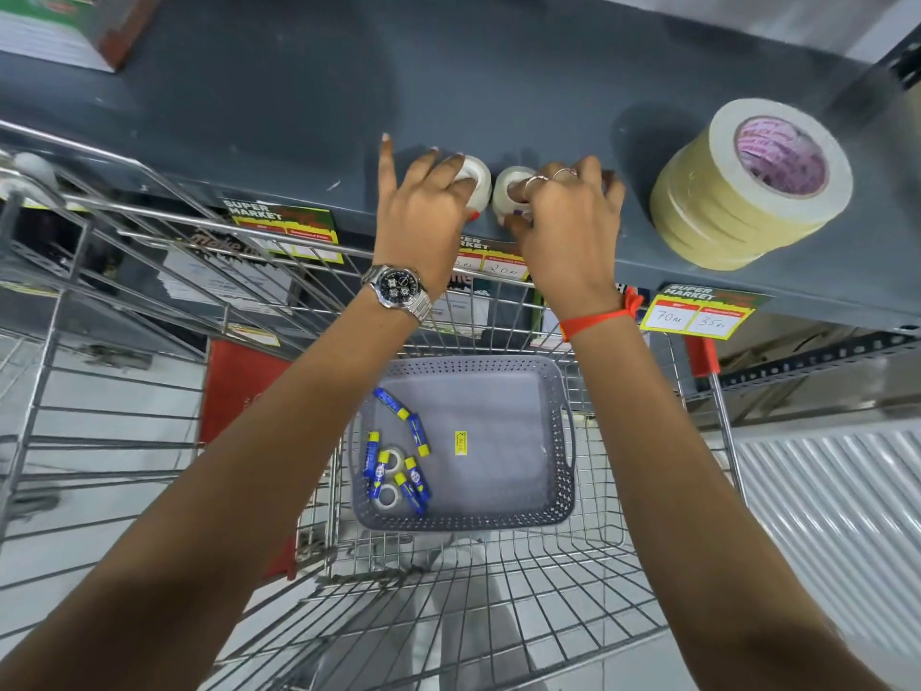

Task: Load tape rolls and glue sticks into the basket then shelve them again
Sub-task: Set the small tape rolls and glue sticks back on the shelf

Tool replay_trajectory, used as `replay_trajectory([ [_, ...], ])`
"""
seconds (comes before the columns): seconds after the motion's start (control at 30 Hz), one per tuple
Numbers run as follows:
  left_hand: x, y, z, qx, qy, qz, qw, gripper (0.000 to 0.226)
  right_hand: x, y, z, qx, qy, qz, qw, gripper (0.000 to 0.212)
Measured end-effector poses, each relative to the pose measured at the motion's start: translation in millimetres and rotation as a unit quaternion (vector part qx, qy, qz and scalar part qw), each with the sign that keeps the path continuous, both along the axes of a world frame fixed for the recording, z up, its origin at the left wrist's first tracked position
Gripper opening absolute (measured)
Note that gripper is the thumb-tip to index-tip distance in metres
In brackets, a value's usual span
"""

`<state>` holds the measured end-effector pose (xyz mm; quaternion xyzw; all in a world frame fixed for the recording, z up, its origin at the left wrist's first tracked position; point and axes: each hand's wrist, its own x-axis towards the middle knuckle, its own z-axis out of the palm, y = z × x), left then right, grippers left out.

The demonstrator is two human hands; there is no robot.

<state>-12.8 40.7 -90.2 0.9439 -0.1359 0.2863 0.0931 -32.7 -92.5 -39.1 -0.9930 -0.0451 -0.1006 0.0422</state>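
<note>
On the grey shelf [279, 117], near its front edge, stand two small clear tape rolls. My left hand [423, 207] grips the left tape roll [472, 176], with the index finger pointing up. My right hand [563, 216] holds the right tape roll [508, 189] with its fingers curled round it. Down in the trolley sits a grey perforated basket [558, 441]. In its left part lie several blue and yellow glue sticks [393, 403] and two clear tape rolls [388, 495].
A stack of wide beige masking tape rolls [747, 187] stands on the shelf to the right of my hands. Yellow price labels [697, 314] line the shelf edge. The wire shopping trolley [149, 441] surrounds the basket. A box [65, 27] sits at the shelf's far left.
</note>
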Motion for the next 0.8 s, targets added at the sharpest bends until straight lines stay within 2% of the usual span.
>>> replay_trajectory([
  [0.43,-5,3,4,0.003,0.026,-0.016,1.000,0.027,-1,5,-1,-0.015,-0.009,-0.013,1.000,0.026],
  [0.53,-10,3,8,-0.009,0.000,-0.016,1.000,0.033,-10,7,-2,0.017,-0.053,-0.016,0.998,0.038],
  [0.63,-34,10,0,-0.063,-0.047,0.013,0.997,0.033,-34,7,-19,0.096,-0.163,-0.004,0.982,0.040],
  [0.67,-50,14,-9,-0.107,-0.041,0.017,0.993,0.032,-46,7,-32,0.120,-0.178,0.009,0.977,0.037],
  [0.73,-88,20,-39,-0.179,0.025,0.010,0.984,0.033,-72,9,-67,0.159,-0.154,0.038,0.974,0.028],
  [0.8,-127,22,-81,-0.164,0.124,0.014,0.978,0.038,-97,14,-108,0.170,-0.084,0.066,0.980,0.019],
])
